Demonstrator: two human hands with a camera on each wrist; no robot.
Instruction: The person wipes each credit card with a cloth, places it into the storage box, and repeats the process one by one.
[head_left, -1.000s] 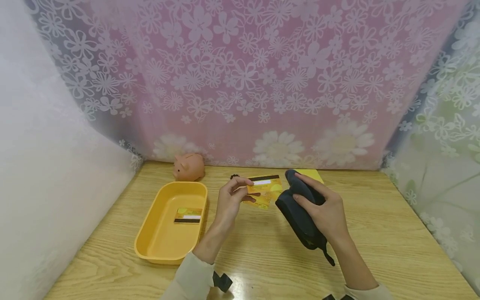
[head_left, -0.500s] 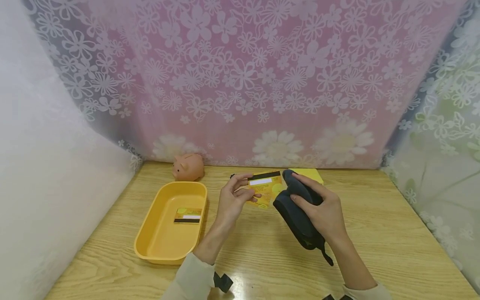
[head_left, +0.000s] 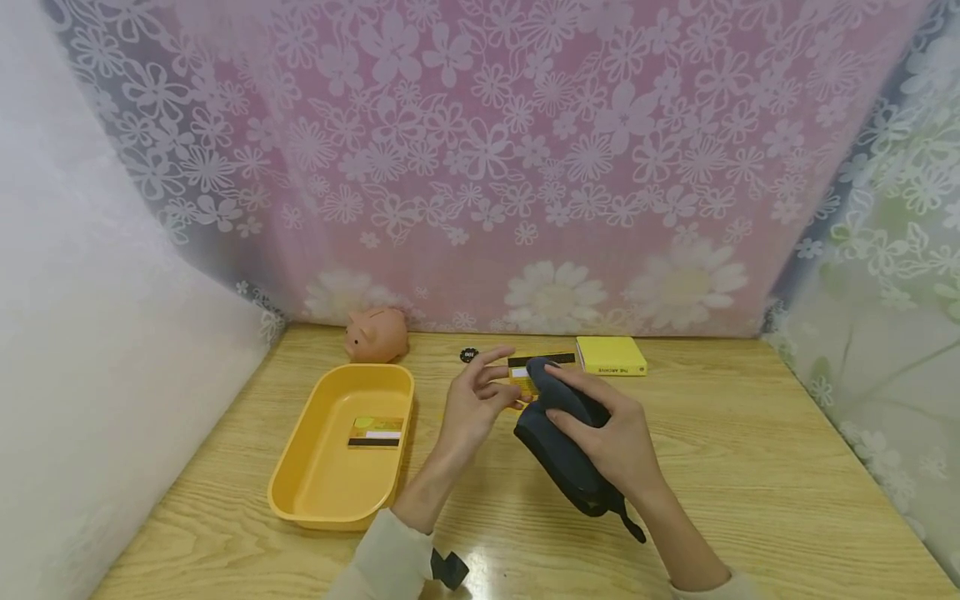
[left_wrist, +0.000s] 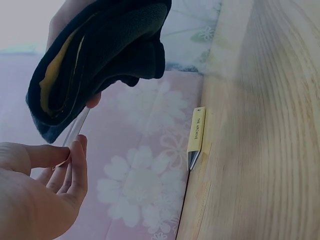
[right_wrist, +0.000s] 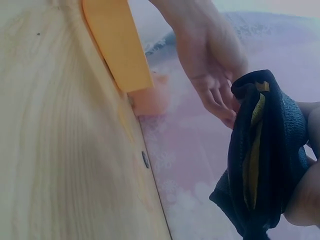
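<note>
My left hand (head_left: pixel 471 412) pinches a yellow bank card (head_left: pixel 519 372) with a dark stripe between thumb and fingers. From the right, my right hand (head_left: pixel 618 446) grips a dark blue fabric pouch (head_left: pixel 562 458) with a hanging loop, held above the table. The pouch hides part of the card in the head view. Its mouth gapes in the right wrist view, where yellow shows along the inside of the pouch (right_wrist: pixel 265 165). Seen edge-on in the left wrist view, the card (left_wrist: pixel 76 126) meets or passes behind the pouch (left_wrist: pixel 115 45); whether it is inside, I cannot tell.
At left stands a yellow tray (head_left: pixel 330 492) holding another yellow card (head_left: pixel 375 432). Behind it is a pink piggy bank (head_left: pixel 378 335). A black chip marked 100 (head_left: pixel 469 355) and a yellow book (head_left: pixel 611 357) lie at the table's back, before a floral curtain (head_left: pixel 487 167).
My right hand has brought the pouch leftward to the card, now partly covering it. My left hand has shifted slightly right. The book and chip are more exposed.
</note>
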